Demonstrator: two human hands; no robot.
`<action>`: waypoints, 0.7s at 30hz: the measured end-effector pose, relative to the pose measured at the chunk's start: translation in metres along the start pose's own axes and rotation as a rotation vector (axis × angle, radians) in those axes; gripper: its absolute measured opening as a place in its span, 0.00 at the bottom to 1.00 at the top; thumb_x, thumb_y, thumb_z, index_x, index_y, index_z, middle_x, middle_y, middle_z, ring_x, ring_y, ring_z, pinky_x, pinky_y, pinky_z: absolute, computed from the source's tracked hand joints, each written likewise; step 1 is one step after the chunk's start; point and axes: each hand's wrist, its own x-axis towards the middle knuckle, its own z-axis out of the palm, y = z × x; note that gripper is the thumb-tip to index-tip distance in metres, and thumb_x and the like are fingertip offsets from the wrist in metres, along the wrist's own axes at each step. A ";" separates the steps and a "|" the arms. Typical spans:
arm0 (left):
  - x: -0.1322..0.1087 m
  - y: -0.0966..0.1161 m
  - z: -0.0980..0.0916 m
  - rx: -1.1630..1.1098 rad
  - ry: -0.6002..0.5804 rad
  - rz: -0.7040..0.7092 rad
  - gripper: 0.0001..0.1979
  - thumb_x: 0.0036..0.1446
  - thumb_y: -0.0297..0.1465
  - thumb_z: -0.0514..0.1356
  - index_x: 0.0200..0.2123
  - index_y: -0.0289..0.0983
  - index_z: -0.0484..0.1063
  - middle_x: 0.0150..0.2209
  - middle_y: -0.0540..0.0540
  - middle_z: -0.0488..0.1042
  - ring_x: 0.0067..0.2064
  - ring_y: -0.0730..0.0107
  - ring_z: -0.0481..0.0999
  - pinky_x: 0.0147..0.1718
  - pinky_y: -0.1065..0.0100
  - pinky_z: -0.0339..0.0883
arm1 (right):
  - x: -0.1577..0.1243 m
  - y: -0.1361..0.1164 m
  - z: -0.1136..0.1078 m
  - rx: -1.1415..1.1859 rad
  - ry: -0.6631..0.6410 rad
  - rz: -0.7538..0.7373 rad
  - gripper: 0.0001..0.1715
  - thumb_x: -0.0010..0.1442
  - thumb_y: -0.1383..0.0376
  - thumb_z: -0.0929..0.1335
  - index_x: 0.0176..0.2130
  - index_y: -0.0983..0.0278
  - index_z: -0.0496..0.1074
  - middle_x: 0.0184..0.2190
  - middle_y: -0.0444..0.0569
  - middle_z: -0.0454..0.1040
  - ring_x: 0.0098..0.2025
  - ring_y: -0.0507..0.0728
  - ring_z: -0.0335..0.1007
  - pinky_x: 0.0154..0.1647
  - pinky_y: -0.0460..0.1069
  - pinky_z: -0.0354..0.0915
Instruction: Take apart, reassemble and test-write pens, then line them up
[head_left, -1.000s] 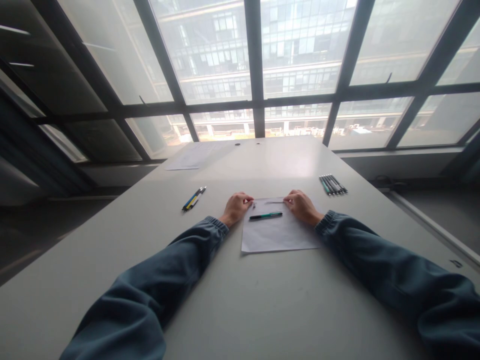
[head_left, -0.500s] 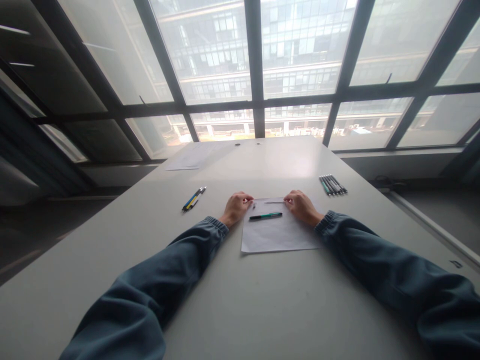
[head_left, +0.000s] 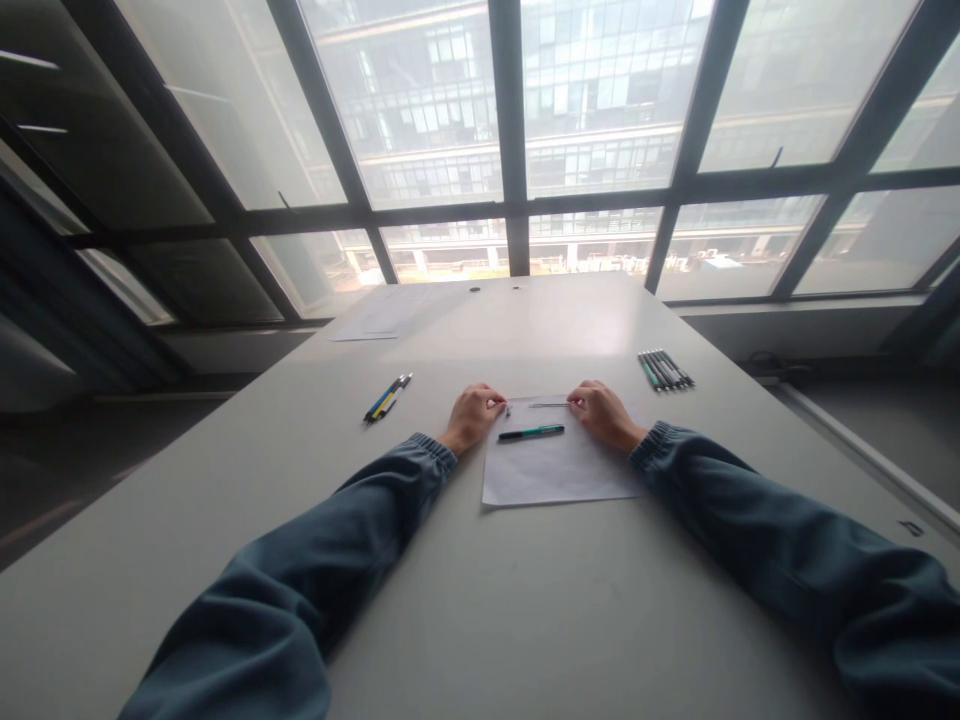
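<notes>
Needle-thin rod (head_left: pixel 547 405) in right hand (head_left: pixel 601 412)

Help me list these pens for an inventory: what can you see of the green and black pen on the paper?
The green and black pen is slim and straight, black toward its left end and green along much of the rest, and looks like plastic. Fine details are too small to make out. It lies on the white paper, roughly crosswise, its right end slightly farther away. Neither the left hand nor the right hand touches it.
</notes>
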 end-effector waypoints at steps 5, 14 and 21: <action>0.000 0.002 -0.001 0.006 -0.012 -0.009 0.07 0.57 0.32 0.63 0.34 0.39 0.83 0.36 0.46 0.78 0.39 0.64 0.76 0.44 0.66 0.69 | 0.000 -0.001 0.000 -0.004 -0.002 0.000 0.09 0.64 0.68 0.68 0.38 0.64 0.80 0.37 0.52 0.77 0.42 0.57 0.70 0.48 0.49 0.63; 0.000 0.000 -0.001 0.015 -0.013 0.001 0.07 0.58 0.33 0.64 0.33 0.39 0.82 0.36 0.46 0.77 0.38 0.64 0.75 0.43 0.66 0.68 | -0.001 0.001 0.000 -0.005 0.013 -0.016 0.09 0.64 0.67 0.68 0.38 0.64 0.80 0.38 0.52 0.77 0.42 0.57 0.70 0.48 0.49 0.63; 0.000 -0.001 0.000 0.011 -0.015 -0.001 0.06 0.58 0.32 0.64 0.34 0.39 0.83 0.35 0.46 0.77 0.39 0.65 0.75 0.44 0.66 0.68 | -0.001 -0.002 -0.001 -0.013 0.001 -0.009 0.09 0.64 0.67 0.68 0.38 0.64 0.80 0.38 0.52 0.77 0.43 0.58 0.70 0.48 0.49 0.63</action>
